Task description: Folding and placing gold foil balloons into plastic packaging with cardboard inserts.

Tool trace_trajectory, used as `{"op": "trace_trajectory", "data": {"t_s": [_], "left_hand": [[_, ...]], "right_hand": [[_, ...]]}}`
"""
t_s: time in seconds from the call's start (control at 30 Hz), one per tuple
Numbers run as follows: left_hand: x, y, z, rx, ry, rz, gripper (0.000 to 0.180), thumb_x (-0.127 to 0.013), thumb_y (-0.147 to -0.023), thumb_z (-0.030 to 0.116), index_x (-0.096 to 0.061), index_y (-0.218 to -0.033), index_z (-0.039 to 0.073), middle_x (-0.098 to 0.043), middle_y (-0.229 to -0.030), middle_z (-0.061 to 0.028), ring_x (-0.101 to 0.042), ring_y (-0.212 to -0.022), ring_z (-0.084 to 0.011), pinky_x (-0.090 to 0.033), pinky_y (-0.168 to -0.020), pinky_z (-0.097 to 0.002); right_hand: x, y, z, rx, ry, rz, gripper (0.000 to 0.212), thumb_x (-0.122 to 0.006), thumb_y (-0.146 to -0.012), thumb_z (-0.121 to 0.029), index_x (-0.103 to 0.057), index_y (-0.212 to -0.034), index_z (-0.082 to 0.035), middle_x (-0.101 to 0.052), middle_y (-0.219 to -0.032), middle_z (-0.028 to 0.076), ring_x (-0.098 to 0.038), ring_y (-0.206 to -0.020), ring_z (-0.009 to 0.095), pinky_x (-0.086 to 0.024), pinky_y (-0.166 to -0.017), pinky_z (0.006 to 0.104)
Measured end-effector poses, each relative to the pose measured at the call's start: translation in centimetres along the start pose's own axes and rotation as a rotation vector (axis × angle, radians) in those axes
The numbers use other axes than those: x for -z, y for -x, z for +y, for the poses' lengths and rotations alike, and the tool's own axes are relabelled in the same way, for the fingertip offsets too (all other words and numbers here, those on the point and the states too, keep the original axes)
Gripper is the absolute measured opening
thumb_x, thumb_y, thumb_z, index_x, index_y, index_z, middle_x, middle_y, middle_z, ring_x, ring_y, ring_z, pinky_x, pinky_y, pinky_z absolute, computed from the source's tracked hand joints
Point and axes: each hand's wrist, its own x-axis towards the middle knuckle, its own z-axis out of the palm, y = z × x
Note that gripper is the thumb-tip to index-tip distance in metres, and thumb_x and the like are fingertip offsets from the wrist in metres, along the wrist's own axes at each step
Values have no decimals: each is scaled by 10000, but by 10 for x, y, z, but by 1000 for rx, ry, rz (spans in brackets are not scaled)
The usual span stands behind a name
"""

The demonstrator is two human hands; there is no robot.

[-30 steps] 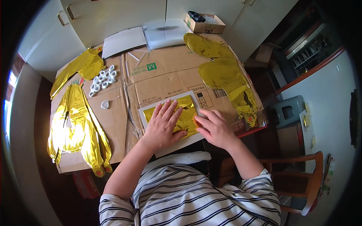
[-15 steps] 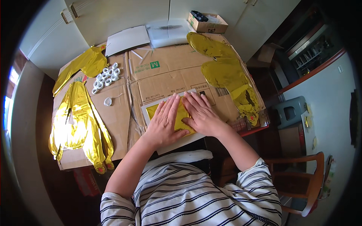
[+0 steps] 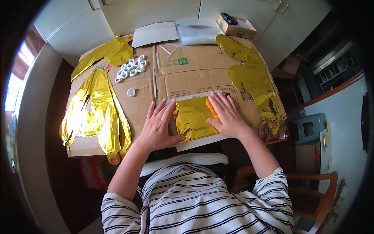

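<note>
A folded packet of gold foil (image 3: 192, 117), flat and rectangular, lies on a white board (image 3: 200, 144) at the near edge of the cardboard-covered table. My left hand (image 3: 157, 124) rests along the packet's left edge, fingers stretched out and thumb at its near corner. Over the right end lies my right hand (image 3: 229, 120), palm down with its fingers extended. An orange tint shows beside its fingers; whether it is a reflection or another piece, I cannot tell. Neither hand grips anything.
Flat gold foil balloons lie at left (image 3: 95, 109), back left (image 3: 107, 54) and right (image 3: 251, 76). Several small white rolls (image 3: 132, 67) sit together, one roll (image 3: 131, 92) apart. A white sheet (image 3: 156, 33), clear plastic (image 3: 198, 32) and small box (image 3: 237, 26) stand behind.
My hands have spread apart from the middle of the foil packet, the left one to its left edge and the right one to its right end. More gold surface shows. The view has shifted.
</note>
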Motion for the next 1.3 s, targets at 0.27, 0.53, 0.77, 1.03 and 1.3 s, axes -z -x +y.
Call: {"op": "trace_trajectory", "data": {"t_s": [0.27,0.53,0.77,1.03,1.3], "left_hand": [[5,-2,4,87,24,-40,1372,-900,-599,411,-25,-1582,22,-502,-1448,-152,-288,-1483,-329,-69,-1241,-553],[7,-3,5,98,-5,-74,1401,-896,-601,435,15,-1578,14,-492,-1467,-137,-261,-1495,-323,-42,-1240,-558],[8,0,4,108,-14,-86,1418,-894,-599,463,30,-1579,19,-488,-1479,-126,-247,-1501,-334,-30,-1235,-565],[8,1,3,121,3,-97,1423,-881,-607,501,39,-1579,18,-462,-1512,-117,-234,-1504,-360,-13,-1237,-556],[8,2,1,129,3,-119,1439,-887,-582,502,28,-1578,11,-445,-1527,-116,-208,-1514,-350,-5,-1240,-553]], "right_hand": [[34,4,28,83,-207,81,1204,-861,-684,-492,-165,-1587,-106,-479,-1520,83,-230,-1503,363,-31,-1242,560],[35,5,34,96,-45,-70,1173,-847,-660,-562,-245,-1569,-130,-437,-1553,65,-237,-1504,349,-20,-1247,554],[30,5,45,179,81,-81,1105,-787,-657,-674,-359,-1540,-165,-383,-1590,40,-229,-1508,350,-58,-1239,563],[34,1,42,127,-26,-112,1174,-792,-632,-688,-308,-1556,-150,-391,-1576,93,-236,-1504,346,-52,-1248,539],[33,0,45,133,-73,-89,1199,-818,-600,-680,-313,-1556,-162,-427,-1535,160,-246,-1495,363,-79,-1245,536]]}}
